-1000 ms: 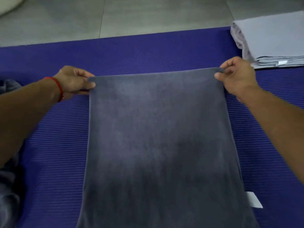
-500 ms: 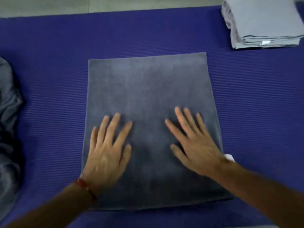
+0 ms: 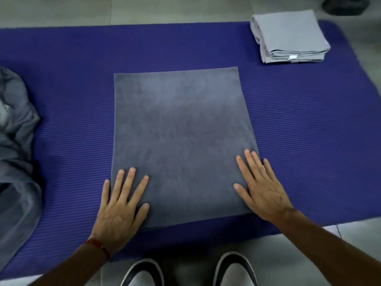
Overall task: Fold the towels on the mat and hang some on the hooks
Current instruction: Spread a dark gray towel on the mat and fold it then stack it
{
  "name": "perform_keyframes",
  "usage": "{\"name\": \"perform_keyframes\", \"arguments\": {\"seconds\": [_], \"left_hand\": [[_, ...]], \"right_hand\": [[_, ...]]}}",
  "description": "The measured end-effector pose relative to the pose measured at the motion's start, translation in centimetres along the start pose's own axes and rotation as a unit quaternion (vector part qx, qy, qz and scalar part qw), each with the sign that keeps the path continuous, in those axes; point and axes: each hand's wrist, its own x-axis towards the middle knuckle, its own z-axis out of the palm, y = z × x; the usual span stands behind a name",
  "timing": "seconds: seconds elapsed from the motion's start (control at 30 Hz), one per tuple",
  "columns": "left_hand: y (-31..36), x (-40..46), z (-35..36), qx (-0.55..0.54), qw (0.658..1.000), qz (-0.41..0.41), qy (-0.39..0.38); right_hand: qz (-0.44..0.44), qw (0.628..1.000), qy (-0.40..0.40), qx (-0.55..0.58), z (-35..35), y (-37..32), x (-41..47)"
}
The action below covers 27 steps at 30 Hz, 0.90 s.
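Crumpled grey fabric (image 3: 17, 153) sits at your far left on the purple mat (image 3: 72, 104), cut off by the frame edge, so you cannot tell how many pieces make up the heap. Moving right, your left hand (image 3: 119, 209) lies flat with fingers spread wide on the near left corner of the dark grey towel (image 3: 177, 131); the little finger reaches past the towel's edge onto the mat, and the palm hides that corner. A red band (image 3: 99, 244) circles that wrist. The towel itself lies flat and folded in the middle of the mat, its layers impossible to count from above. Your right hand (image 3: 261, 188) is likewise flat and open, fingers straight, pressing the near right edge, with the outer fingers over the border, which it covers. Below, on the pale floor (image 3: 185, 9), only the toes of your two shoes (image 3: 144, 273) show. At the far right corner of the mat, well apart from your hands, rests a folded stack of light grey towels (image 3: 288, 36) with a small white tag on its near side, too small to read.
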Motion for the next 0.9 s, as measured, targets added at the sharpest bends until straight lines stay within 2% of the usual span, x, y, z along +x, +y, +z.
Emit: {"name": "perform_keyframes", "arguments": {"seconds": [0.07,0.13,0.33,0.43,0.5,0.67,0.8,0.9], "left_hand": [[-0.6,-0.5,-0.1,-0.008,1.0,0.0,-0.009],[-1.3,-1.0,-0.2,-0.001,1.0,0.029,-0.009],[-4.4,-2.9,-0.5,0.03,0.986,0.166,-0.003],[-4.4,-2.3,-0.8,0.043,0.973,0.221,0.059],[-4.1,-2.1,-0.7,0.048,0.966,0.24,0.085],[-4.8,-2.4,-0.3,-0.008,0.98,0.186,0.072],[-5.7,-2.4,-1.5,-0.157,0.974,0.142,0.086],[-6.2,-2.3,-2.9,-0.232,0.964,0.092,0.09]], "right_hand": [[0.051,0.998,-0.001,0.029,0.3,1.0,-0.9],[0.045,0.998,-0.004,0.031,0.3,1.9,-2.0],[-0.154,0.988,0.024,-0.011,-1.0,4.9,-4.7],[-0.21,0.974,0.087,0.002,-1.4,5.1,-3.9],[-0.245,0.966,0.085,-0.021,-1.3,5.1,-3.6],[-0.223,0.973,0.054,-0.033,-1.0,5.6,-3.8],[-0.114,0.991,0.072,-0.005,-0.6,5.1,-3.8],[-0.108,0.991,0.057,0.05,-0.3,5.9,-3.7]]}}
